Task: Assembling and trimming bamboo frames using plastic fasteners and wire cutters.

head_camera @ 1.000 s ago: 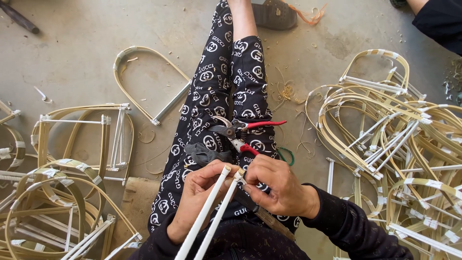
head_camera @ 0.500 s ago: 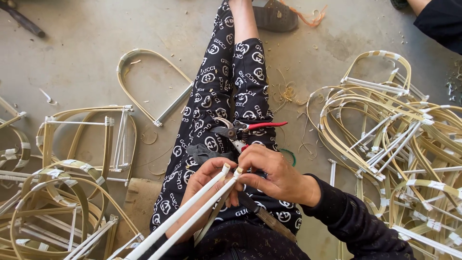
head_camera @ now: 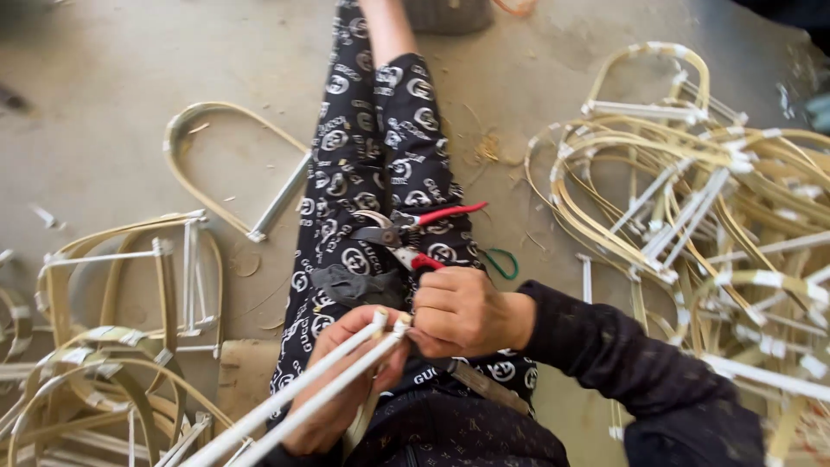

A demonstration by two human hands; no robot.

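Observation:
I sit on the floor with my legs in black patterned trousers (head_camera: 380, 164) stretched forward. My left hand (head_camera: 346, 380) grips two pale cane sticks (head_camera: 294, 402) that run down to the lower left. My right hand (head_camera: 462, 311) is closed at the sticks' upper ends (head_camera: 389, 322), fingers pinching there. Red-handled pliers (head_camera: 406, 235) lie on my thigh just above the right hand, apart from it. A dark grey strap or cloth piece (head_camera: 346, 284) rests on my lap beside the pliers.
A bent cane arch (head_camera: 216, 164) lies on the concrete floor to the left. Taped cane frames (head_camera: 112, 337) are piled at the lower left. A large heap of curved cane frames (head_camera: 709, 216) fills the right side. A small green loop (head_camera: 501, 262) lies by my right leg.
The view has shifted closer and to the right. The two sticks have tilted lower toward the left, and my right hand stays pinched at their tips. The pliers have not moved.

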